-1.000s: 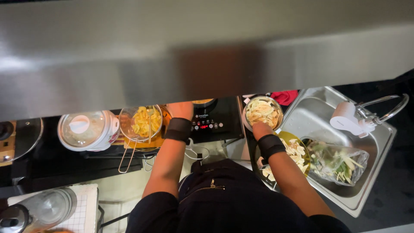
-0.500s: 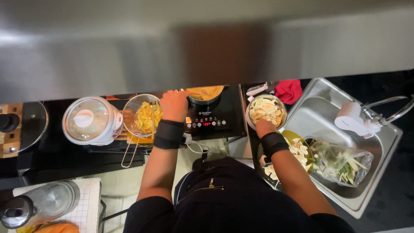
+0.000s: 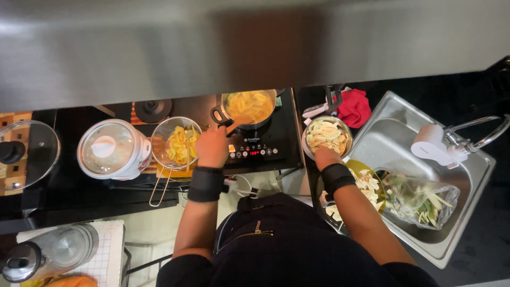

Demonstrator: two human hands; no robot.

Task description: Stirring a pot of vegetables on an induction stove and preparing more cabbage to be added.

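On the black counter (image 3: pixel 64 186), near its front edge: left hand (image 3: pixel 212 146) closing around the dark handle of the steel pot (image 3: pixel 249 108), sitting on the induction cooktop (image 3: pixel 263 146) and holding pale yellow strips in orange liquid. Right hand (image 3: pixel 325 157) resting at the near rim of the steel bowl (image 3: pixel 325 135) of pale slices, grip hard to tell. Crowding the left: wire strainer (image 3: pixel 175 143) and white rice cooker (image 3: pixel 112 149). Hemming in the right: steel sink (image 3: pixel 451 180), just beside the bowl.
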